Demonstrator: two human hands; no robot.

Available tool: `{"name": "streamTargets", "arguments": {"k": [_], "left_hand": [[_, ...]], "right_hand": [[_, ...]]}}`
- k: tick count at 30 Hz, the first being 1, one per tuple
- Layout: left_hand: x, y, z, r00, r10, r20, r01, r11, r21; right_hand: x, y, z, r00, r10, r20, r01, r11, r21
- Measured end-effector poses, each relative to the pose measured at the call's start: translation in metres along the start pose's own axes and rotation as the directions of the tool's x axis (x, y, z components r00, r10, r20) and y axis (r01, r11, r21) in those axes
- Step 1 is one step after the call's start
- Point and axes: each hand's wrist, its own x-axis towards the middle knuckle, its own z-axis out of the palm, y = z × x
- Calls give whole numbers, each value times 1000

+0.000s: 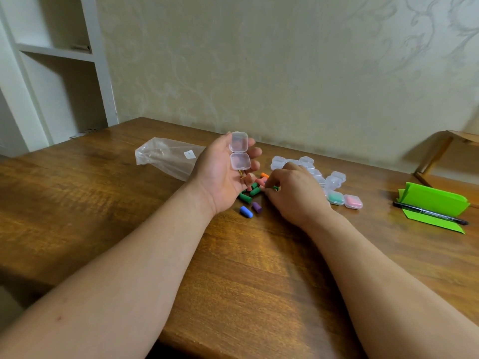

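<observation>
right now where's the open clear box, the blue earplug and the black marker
open clear box [239, 152], head view, on the hinge between its two halves
blue earplug [246, 211], head view, middle of its body
black marker [430, 216], head view, middle of its barrel

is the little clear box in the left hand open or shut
Open: the clear box in the left hand has its lid swung fully back, both halves showing end to end.
</observation>
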Motion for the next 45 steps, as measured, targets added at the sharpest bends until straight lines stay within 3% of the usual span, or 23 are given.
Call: {"name": "streamTargets", "arguments": {"k": [5,9,12,19,27,31,34,38,45], "left_hand": [[2,-2,-1,1000,-17,20,17,1000,-4],[1,-4,0,999,-51,18,51,999,18],[2,-8,2,996,-94,1,94,994,49],[5,-15,1,989,-131,74,127,990,61],[6,-16,2,982,-132,137,122,989,82],[4,-14,2,983,-144,116,139,989,46],[0,-11,5,991,-131,40,129,990,50],[-4,-9,6,993,-116,13,115,992,42],[-5,-8,7,995,-101,10,101,994,47]], "right_hand": [[3,0,2,999,26,-38,-25,999,27],[4,4,-10,962,85,-258,-36,982,187],[2,-2,-28,927,81,-366,38,951,306],[-8,-24,-32,958,-156,-243,215,947,240],[-10,-24,-28,973,-171,-158,204,952,228],[-6,-19,-30,967,-73,-246,159,923,352],[0,-7,-33,947,96,-306,17,938,346],[1,10,-28,969,177,-170,-155,979,135],[-2,4,-22,982,183,40,-178,979,-96]]}}
